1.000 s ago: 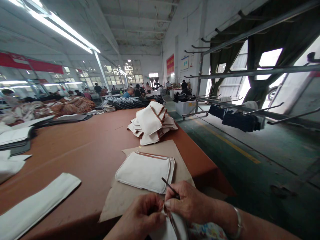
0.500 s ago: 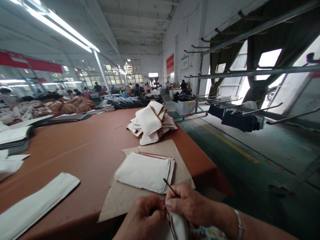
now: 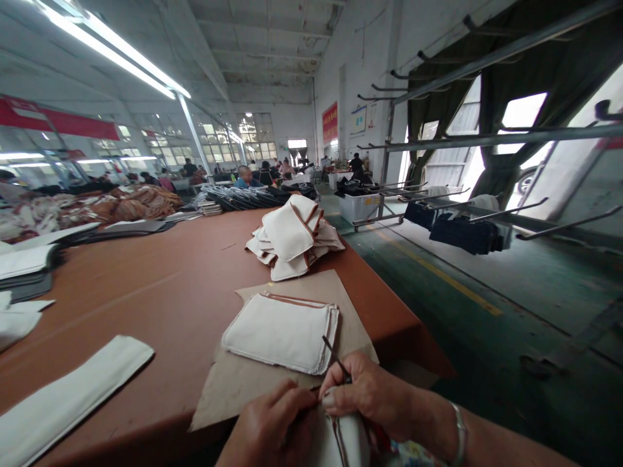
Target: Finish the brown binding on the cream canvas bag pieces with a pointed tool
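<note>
At the table's near edge, my left hand (image 3: 277, 421) is closed on a white fabric piece (image 3: 343, 441) with brown edging. My right hand (image 3: 365, 395) pinches the same piece beside the left fingers. A thin dark pointed tool (image 3: 335, 357) sticks up out of the right fist; its lower part is hidden, so its kind is unclear. Just beyond the hands lies a neat stack of white fabric pieces (image 3: 280, 331) with brown edges, resting on a sheet of brown paper (image 3: 214, 395). Farther back is a loose heap of similar pieces (image 3: 289, 233).
The brown-covered table (image 3: 146, 285) carries a long white fabric strip (image 3: 78, 402) and fabric stacks (image 3: 24, 266) at left. To the right stand a metal rack (image 3: 487, 139) with prongs and a grey bin (image 3: 359, 207). Several people work in the background.
My hands have shifted slightly along the fabric piece, and the left hand has turned more over it. The dark tool stands a little higher and tilts differently.
</note>
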The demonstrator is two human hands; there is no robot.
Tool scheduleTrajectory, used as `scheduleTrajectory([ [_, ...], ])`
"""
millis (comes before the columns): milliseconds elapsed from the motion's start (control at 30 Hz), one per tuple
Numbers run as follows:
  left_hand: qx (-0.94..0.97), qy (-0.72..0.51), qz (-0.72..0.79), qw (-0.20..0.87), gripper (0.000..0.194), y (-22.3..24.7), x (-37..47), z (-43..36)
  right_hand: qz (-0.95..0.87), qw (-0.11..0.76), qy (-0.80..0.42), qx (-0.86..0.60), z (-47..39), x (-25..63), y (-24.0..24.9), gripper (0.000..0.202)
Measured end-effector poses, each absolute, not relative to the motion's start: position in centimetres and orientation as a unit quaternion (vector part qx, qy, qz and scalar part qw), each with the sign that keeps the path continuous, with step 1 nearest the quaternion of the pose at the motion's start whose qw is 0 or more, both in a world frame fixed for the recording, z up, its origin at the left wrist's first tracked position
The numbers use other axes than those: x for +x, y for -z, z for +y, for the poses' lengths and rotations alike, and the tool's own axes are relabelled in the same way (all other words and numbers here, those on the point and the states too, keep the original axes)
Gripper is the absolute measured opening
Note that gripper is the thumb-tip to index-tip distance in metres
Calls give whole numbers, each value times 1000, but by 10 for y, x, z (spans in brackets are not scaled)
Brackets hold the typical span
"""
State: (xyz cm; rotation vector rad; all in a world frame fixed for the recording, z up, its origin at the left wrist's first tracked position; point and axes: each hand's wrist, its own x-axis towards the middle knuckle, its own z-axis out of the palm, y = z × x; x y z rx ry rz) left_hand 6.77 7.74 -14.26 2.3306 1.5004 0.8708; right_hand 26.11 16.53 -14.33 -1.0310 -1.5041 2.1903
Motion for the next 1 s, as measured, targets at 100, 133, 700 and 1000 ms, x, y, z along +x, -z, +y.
scheduleTrajectory([
  [100,835,-238,496,27,24,151,66,77,-507,153,-769,-359,163,259,149,22],
  [133,837,-227,498,-1,24,153,67,76,-504,157,-770,-358,162,259,151,22],
  [700,716,-246,643,117,16,154,88,75,-568,145,-721,-370,156,255,163,19],
  [1000,526,-384,569,502,17,137,86,86,-621,150,-697,-325,159,262,139,18],
])
